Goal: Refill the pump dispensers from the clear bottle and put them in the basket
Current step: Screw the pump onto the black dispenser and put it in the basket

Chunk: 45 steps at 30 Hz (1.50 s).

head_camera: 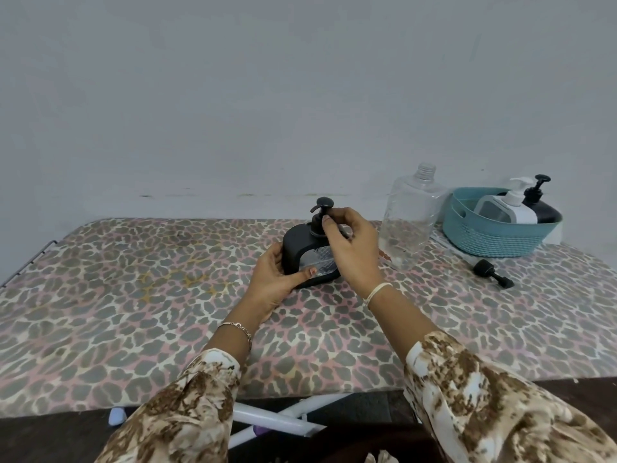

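Reference item: the black dispenser (pixel 295 243), standing upright near the middle of the leopard-print surface (pixel 133 295). Nearest to you, below the surface's front edge on the near side of the dispenser, white frame tubes (pixel 273 417) cross between your patterned sleeves (pixel 187 406). Your left hand (pixel 272 279) grips the dispenser's lower left side, with the fingers wrapped round its left edge and the thumb laid across the clear front window. Your right hand (pixel 350 252) is at the dispenser's right shoulder, its fingers curled round the neck of the pump head (pixel 322 208). The pump head sits on top of the dispenser with its spout pointing left. Both hands are therefore clamped on the same item and close together. Far to the right of the dispenser, at about the same depth, a loose black pump piece (pixel 492 274) lies on its side on the surface. Just right of the dispenser and slightly beyond it, the clear bottle (pixel 409 222) stands upright and uncapped, and it looks nearly empty. Farther right of the dispenser, close beside the bottle, sits the teal basket (pixel 494 243). It holds a white dispenser (pixel 504 208) and a dark dispenser (pixel 542 208), pumps uppermost. Behind the dispenser rises a plain grey wall (pixel 233 95).
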Motion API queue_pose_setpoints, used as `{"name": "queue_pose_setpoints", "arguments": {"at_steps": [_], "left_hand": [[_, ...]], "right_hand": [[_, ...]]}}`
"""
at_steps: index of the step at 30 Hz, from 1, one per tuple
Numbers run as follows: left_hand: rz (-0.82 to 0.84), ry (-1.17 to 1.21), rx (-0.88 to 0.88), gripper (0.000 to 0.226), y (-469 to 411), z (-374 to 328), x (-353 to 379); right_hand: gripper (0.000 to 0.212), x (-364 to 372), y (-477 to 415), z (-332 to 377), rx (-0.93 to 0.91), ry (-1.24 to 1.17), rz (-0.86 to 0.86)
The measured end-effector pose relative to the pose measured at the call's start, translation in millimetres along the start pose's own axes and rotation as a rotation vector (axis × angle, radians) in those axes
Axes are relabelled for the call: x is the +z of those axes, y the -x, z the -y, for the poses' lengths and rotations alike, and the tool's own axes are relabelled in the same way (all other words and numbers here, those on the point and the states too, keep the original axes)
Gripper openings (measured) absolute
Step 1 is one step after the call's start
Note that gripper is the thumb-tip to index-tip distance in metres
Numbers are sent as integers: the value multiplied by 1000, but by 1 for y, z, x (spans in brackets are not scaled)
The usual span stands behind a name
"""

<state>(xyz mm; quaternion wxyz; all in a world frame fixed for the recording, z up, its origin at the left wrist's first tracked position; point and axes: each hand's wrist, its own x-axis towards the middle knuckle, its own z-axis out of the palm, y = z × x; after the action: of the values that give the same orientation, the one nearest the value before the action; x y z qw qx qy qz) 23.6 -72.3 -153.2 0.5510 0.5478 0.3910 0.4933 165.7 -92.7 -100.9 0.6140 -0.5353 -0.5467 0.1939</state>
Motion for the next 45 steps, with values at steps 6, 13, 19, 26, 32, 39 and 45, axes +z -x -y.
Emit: {"name": "queue_pose_setpoints", "arguments": {"at_steps": [6, 13, 19, 26, 32, 39, 45], "left_hand": [[-11, -4, -6, 54, -1, 0, 0], [-16, -18, -9, 55, -2, 2, -1], [-12, 2, -9, 53, -2, 3, -1], [-16, 7, -13, 52, -1, 1, 0], [-10, 15, -16, 54, -1, 1, 0], [-19, -1, -10, 52, -1, 1, 0], [-15, 8, -15, 53, -2, 2, -1]], "right_hand": [[19, 5, -12, 4, -61, 203, -6], [31, 9, -11, 6, 23, 208, 58], [13, 4, 3, -1, -9, 147, 25], [28, 1, -8, 10, -19, 336, -15], [28, 3, -1, 5, -13, 265, 98], [29, 11, -2, 13, 46, 303, -118], [28, 4, 1, 4, 65, 113, 64]]}}
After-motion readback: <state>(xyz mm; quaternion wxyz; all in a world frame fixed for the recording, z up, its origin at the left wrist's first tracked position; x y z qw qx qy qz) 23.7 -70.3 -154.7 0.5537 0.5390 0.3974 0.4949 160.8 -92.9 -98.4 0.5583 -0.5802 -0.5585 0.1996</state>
